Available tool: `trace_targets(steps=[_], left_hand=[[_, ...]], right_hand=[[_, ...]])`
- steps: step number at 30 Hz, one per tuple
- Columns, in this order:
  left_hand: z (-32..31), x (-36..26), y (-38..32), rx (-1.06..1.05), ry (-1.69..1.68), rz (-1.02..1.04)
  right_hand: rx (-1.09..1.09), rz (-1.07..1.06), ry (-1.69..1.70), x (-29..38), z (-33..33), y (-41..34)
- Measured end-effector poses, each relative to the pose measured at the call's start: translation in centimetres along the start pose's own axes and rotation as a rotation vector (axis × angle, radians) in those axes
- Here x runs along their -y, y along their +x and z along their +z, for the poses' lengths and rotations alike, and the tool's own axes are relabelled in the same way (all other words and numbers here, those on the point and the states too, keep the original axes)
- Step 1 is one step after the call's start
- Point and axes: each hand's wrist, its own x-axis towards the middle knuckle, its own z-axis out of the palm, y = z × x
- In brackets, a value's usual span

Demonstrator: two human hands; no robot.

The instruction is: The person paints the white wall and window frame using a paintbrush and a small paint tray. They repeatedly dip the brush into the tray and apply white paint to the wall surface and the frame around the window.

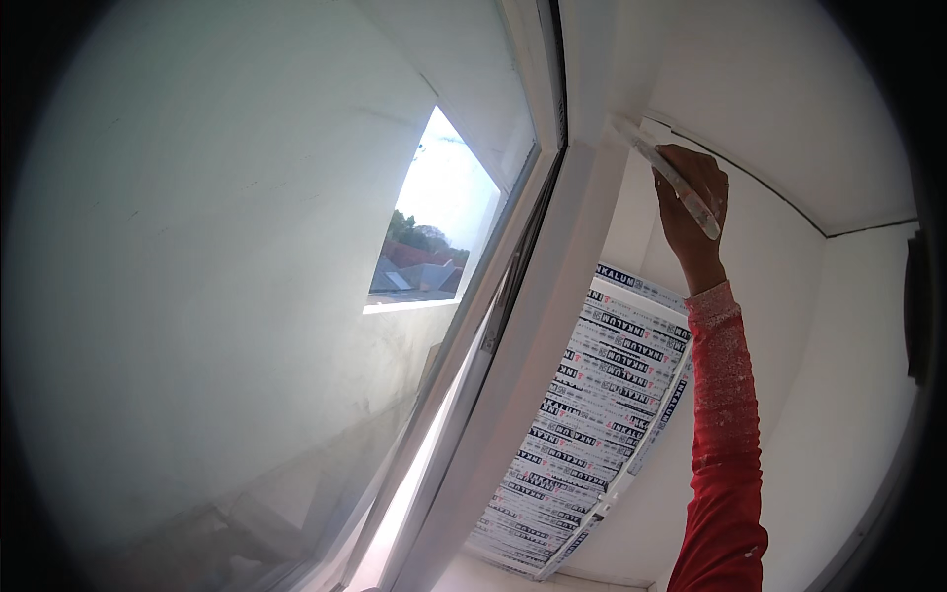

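Observation:
My right hand [692,185], at the end of a red sleeve [725,414] specked with white, is raised high. It grips a slim paintbrush [677,177] with a pale, paint-smeared handle. The brush's blurred far end touches or nearly touches the white wall edge [610,155] beside the window frame, just under the ceiling. Which of these it meets I cannot tell. My left hand is out of view.
A white-framed glass pane [222,222] fills the left side, with a bright opening [444,200] showing roofs and trees. A door or panel [592,414] covered in printed protective film stands behind my arm. A dark gap [755,170] runs along the ceiling [784,96].

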Motion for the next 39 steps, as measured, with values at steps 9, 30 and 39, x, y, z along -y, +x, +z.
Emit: trace_targets(steps=[9, 30, 39], left_hand=[[-0.4, 0.3, 0.2, 0.047, 0.014, -0.009], [-2.2, 1.6, 0.7, 0.14, -0.021, -0.007], [-2.6, 1.3, 0.3, 0.164, -0.02, -0.014]], right_hand=[[0.096, -0.059, -0.114, 0.6, -0.4, 4.0], [-0.597, -0.787, -0.306, 7.7, -19.2, 27.1], [-0.106, -0.574, -0.361, 5.1, -11.4, 13.4]])
